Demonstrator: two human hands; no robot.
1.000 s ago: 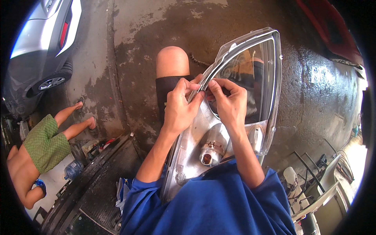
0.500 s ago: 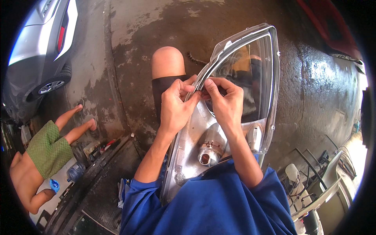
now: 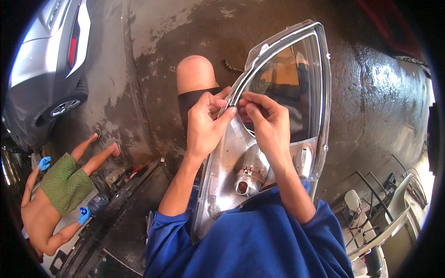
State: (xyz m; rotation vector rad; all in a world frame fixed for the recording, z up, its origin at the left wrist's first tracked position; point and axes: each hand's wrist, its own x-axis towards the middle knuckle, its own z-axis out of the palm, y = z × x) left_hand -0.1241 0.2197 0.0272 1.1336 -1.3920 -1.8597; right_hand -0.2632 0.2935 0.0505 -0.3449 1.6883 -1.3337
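A long silvery unit that looks like a car headlight point(image 3: 222, 169) lies tilted across my lap, with a clear rim and a round metal socket point(image 3: 249, 178). Its curved upper part frames a glossy dark pane point(image 3: 296, 102) with reflections. My left hand point(image 3: 204, 120) pinches the left edge of the rim, thumb on the inner side; its other fingers are partly hidden behind the edge. Close beside it, my right hand point(image 3: 269, 123) hovers over the pane's lower left corner. Its fingers are bent, with thumb and forefinger slightly apart and nothing visible between them.
A grey car point(image 3: 51, 69) stands at the far left. Below it, a person in green shorts point(image 3: 67, 183) and blue gloves is beside a dark bench point(image 3: 120, 222). Metal frames and loose parts point(image 3: 371, 208) lie at the right. The concrete floor point(image 3: 361, 92) is wet.
My right thumb and forefinger have come apart and away from the rim. My left hand stays at the edge. The person's gloved hands have shifted, and both gloves now show.
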